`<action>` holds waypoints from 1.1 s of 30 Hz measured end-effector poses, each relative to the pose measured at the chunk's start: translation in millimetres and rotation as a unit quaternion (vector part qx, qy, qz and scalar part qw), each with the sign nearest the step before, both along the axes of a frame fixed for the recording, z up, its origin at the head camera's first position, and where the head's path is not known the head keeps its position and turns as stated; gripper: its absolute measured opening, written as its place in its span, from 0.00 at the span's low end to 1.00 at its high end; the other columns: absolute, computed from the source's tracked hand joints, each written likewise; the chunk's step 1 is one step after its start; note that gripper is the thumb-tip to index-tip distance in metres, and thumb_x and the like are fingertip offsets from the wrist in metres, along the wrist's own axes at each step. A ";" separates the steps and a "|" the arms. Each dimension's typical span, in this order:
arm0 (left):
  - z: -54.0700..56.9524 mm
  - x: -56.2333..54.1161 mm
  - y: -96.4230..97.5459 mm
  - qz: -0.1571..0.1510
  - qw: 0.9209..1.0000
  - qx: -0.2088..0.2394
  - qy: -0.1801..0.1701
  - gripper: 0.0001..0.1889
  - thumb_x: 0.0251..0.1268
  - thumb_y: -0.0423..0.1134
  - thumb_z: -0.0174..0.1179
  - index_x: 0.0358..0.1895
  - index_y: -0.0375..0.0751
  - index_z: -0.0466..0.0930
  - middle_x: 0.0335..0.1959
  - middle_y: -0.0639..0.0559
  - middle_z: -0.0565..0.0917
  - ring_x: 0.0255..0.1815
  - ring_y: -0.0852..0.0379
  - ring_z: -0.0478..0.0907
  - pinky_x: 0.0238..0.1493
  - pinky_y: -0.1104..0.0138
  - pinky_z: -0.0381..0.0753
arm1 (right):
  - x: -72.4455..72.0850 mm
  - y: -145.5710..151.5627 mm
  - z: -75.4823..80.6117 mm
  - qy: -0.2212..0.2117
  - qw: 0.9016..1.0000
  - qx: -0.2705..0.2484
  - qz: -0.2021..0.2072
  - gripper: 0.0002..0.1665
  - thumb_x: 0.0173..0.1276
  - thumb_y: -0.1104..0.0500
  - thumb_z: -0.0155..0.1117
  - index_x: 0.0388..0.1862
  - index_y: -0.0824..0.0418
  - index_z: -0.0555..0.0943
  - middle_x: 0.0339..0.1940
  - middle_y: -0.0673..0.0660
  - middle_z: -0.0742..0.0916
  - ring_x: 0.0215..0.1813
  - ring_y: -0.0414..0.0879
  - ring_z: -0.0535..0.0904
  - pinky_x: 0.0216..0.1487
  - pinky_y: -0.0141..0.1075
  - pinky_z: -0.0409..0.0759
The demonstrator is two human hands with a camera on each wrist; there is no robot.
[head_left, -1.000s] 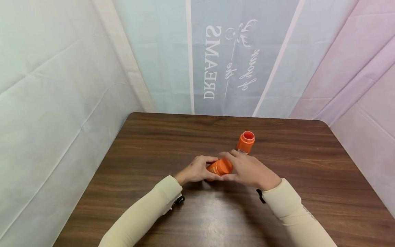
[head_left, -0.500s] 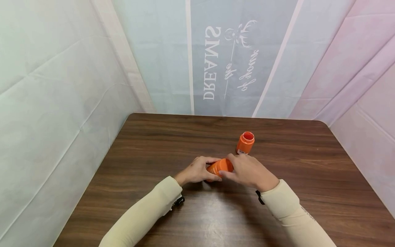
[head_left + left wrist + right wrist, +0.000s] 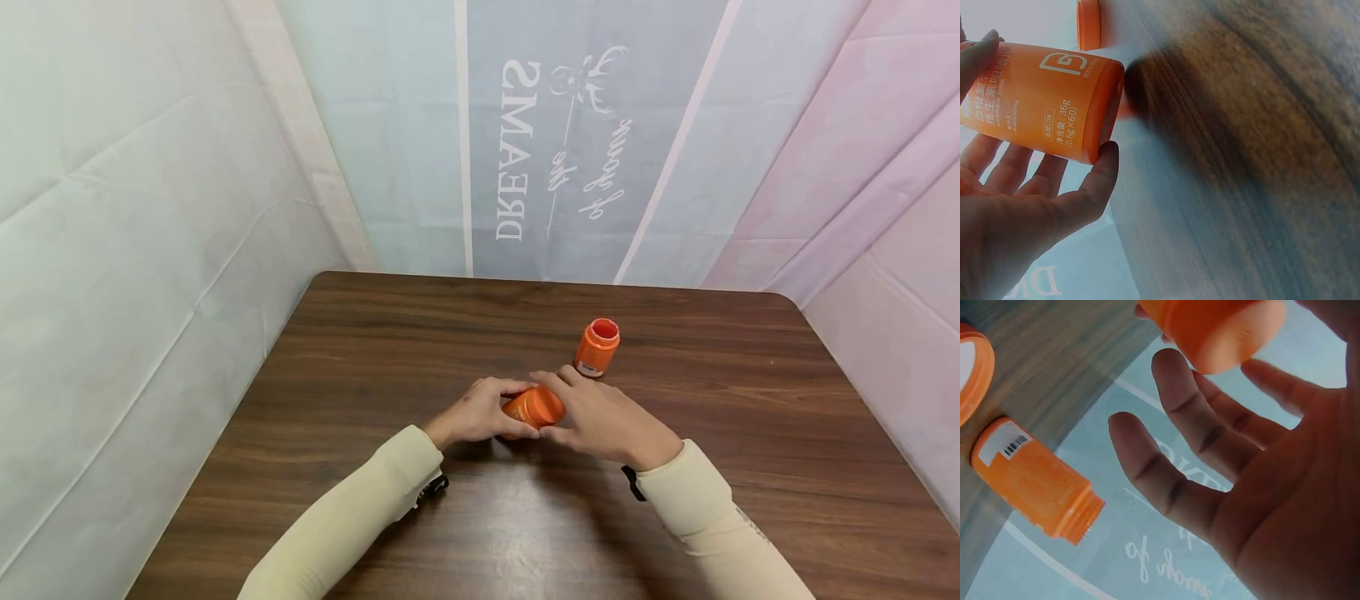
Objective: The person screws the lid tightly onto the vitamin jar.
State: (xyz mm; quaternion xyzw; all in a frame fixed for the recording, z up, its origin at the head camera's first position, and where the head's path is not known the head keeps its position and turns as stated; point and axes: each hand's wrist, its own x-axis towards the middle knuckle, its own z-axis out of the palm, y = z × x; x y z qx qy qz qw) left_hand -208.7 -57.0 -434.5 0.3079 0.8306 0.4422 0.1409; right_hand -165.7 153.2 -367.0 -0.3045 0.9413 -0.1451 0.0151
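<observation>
My left hand (image 3: 474, 412) grips an orange bottle (image 3: 1041, 100) with white print on its label, thumb on one side and fingers on the other. The bottle lies tilted, its orange cap (image 3: 550, 404) toward the right. My right hand (image 3: 607, 421) holds its thumb and fingers about that cap; in the right wrist view a finger touches the cap (image 3: 1229, 337) while the outer fingers (image 3: 1132, 440) stand spread and free. Just beyond the right hand a second orange bottle (image 3: 597, 348) stands upright, uncapped, its rim showing.
In the right wrist view a loose orange lid (image 3: 979, 369) with a white lining lies near the second bottle; the head view does not show it. The brown wood table (image 3: 405, 333) ends at a printed cloth backdrop (image 3: 562, 208).
My right hand's fingers and thumb closed over the cap's near edge half a second ago, then moved back to about their earlier place. The left hand and both bottles stay put.
</observation>
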 end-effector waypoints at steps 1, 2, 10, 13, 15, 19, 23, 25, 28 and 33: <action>0.0 0.2 0.1 0.000 1.000 0.001 -0.005 0.33 0.52 0.42 0.78 0.64 0.44 0.80 0.50 0.54 0.86 0.44 0.62 0.78 0.47 0.69 0.78 | 0.0 0.6 1.2 0.002 1.000 0.001 0.007 0.38 0.59 0.50 0.77 0.66 0.58 0.73 0.48 0.54 0.79 0.37 0.44 0.78 0.39 0.42 0.81; 0.0 0.6 0.1 0.001 1.000 0.002 -0.008 0.33 0.52 0.42 0.78 0.64 0.44 0.79 0.50 0.54 0.86 0.43 0.63 0.78 0.46 0.69 0.78 | -0.1 0.7 2.0 0.006 1.000 0.003 0.011 0.36 0.59 0.52 0.77 0.64 0.58 0.74 0.47 0.54 0.79 0.37 0.43 0.78 0.38 0.42 0.81; 0.1 1.4 1.1 0.006 1.000 0.006 -0.020 0.32 0.52 0.41 0.78 0.64 0.47 0.80 0.53 0.55 0.85 0.47 0.62 0.78 0.49 0.68 0.78 | -0.1 -3.7 -2.5 0.024 0.999 0.020 -0.036 0.23 0.64 0.46 0.70 0.44 0.64 0.79 0.30 0.51 0.79 0.24 0.40 0.71 0.25 0.35 0.74; 0.1 1.6 1.3 0.003 1.000 0.007 -0.019 0.32 0.53 0.41 0.78 0.64 0.47 0.80 0.54 0.55 0.85 0.48 0.62 0.78 0.50 0.68 0.78 | -0.5 -6.5 -6.5 0.041 0.996 0.019 -0.072 0.24 0.67 0.41 0.67 0.31 0.61 0.76 0.19 0.50 0.73 0.18 0.41 0.67 0.20 0.34 0.68; 0.7 1.6 1.2 0.002 1.000 0.008 -0.018 0.32 0.53 0.41 0.78 0.64 0.46 0.79 0.54 0.54 0.85 0.49 0.61 0.79 0.50 0.68 0.78 | -0.8 -7.7 -9.4 0.053 0.994 0.018 -0.089 0.28 0.68 0.37 0.65 0.25 0.60 0.74 0.14 0.49 0.70 0.15 0.42 0.65 0.18 0.34 0.65; 2.0 1.0 0.0 0.005 1.000 0.007 -0.015 0.32 0.53 0.41 0.78 0.64 0.46 0.80 0.55 0.53 0.84 0.50 0.62 0.79 0.51 0.69 0.78 | -0.7 -7.3 -12.4 0.055 0.995 0.013 -0.087 0.33 0.66 0.31 0.62 0.34 0.61 0.78 0.20 0.50 0.76 0.17 0.42 0.69 0.20 0.36 0.69; 2.4 0.3 -0.5 0.003 1.000 0.000 -0.002 0.31 0.53 0.40 0.78 0.63 0.44 0.80 0.52 0.53 0.86 0.47 0.63 0.79 0.49 0.69 0.77 | 0.0 -2.8 -8.8 0.025 0.999 0.006 -0.042 0.39 0.63 0.35 0.69 0.63 0.59 0.76 0.45 0.54 0.83 0.33 0.43 0.79 0.31 0.41 0.80; 2.4 0.3 -0.6 0.002 1.000 -0.004 0.000 0.31 0.53 0.41 0.77 0.63 0.45 0.80 0.50 0.54 0.86 0.45 0.63 0.78 0.48 0.69 0.77 | 0.0 -0.7 -6.0 0.019 1.000 0.008 -0.020 0.42 0.61 0.41 0.74 0.69 0.57 0.73 0.53 0.56 0.82 0.39 0.45 0.81 0.35 0.44 0.82; 2.6 0.7 -0.7 0.001 1.000 -0.005 -0.007 0.32 0.53 0.42 0.77 0.64 0.45 0.79 0.50 0.55 0.86 0.44 0.64 0.78 0.47 0.69 0.77 | -0.2 1.0 -2.4 0.015 1.000 0.012 -0.005 0.41 0.58 0.47 0.78 0.68 0.56 0.74 0.51 0.55 0.82 0.39 0.44 0.81 0.35 0.44 0.83; 3.4 1.1 -0.4 0.004 1.000 0.000 -0.019 0.33 0.53 0.43 0.78 0.65 0.45 0.79 0.53 0.54 0.85 0.47 0.63 0.79 0.48 0.69 0.78 | -0.6 1.2 -0.8 0.021 1.000 0.019 -0.006 0.35 0.59 0.48 0.77 0.63 0.59 0.77 0.45 0.53 0.83 0.34 0.42 0.79 0.34 0.40 0.81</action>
